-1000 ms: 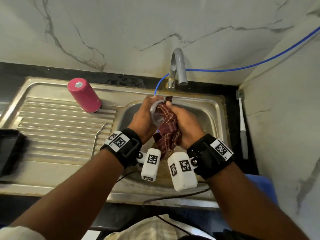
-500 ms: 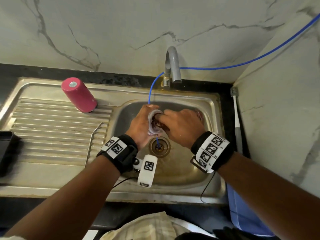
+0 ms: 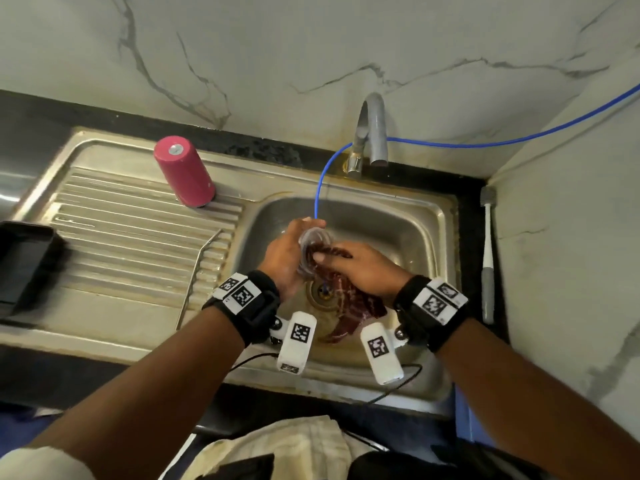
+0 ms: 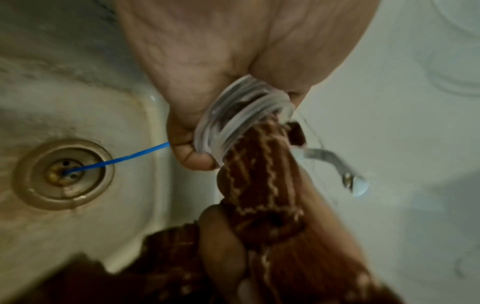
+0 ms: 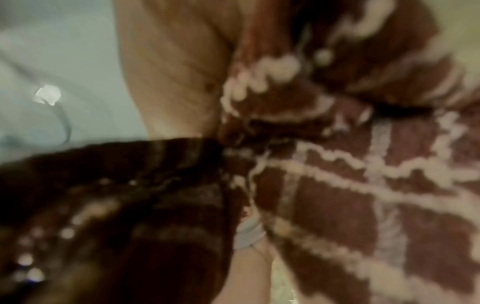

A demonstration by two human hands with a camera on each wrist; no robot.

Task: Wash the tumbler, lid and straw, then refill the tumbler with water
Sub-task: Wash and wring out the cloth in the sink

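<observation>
Only left wrist shows lid (image 4: pixel 241 121) threads.

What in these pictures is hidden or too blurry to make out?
- Head view: the lid's inside, covered by the cloth and both hands.
- Right wrist view: the right hand fingers, blurred and buried in cloth.
- Head view: the black tray, cut off by the left edge.
</observation>
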